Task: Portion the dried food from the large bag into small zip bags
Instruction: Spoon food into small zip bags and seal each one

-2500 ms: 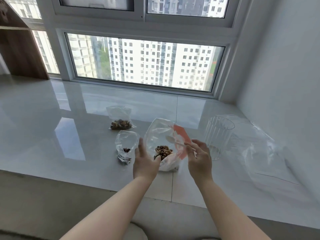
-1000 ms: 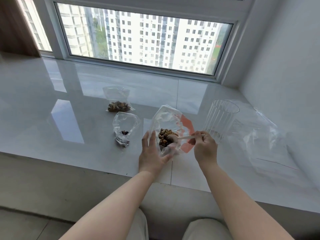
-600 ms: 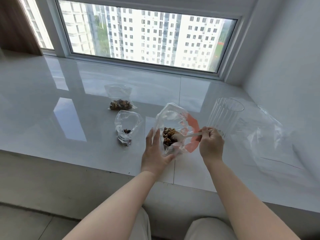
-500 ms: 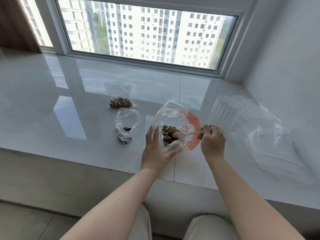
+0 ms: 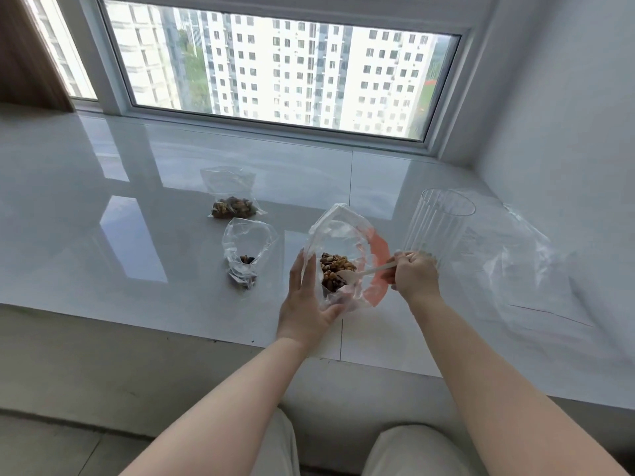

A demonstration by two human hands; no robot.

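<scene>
spoon (image 5: 364,271) bowl half buried in dried food (image 5: 335,266), left hand (image 5: 304,297) thumb hidden by large bag (image 5: 338,235)

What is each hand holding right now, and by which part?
Right hand pinches the spoon by its handle end. Left hand cups the large bag along its left side, thumb under its bottom.
</scene>
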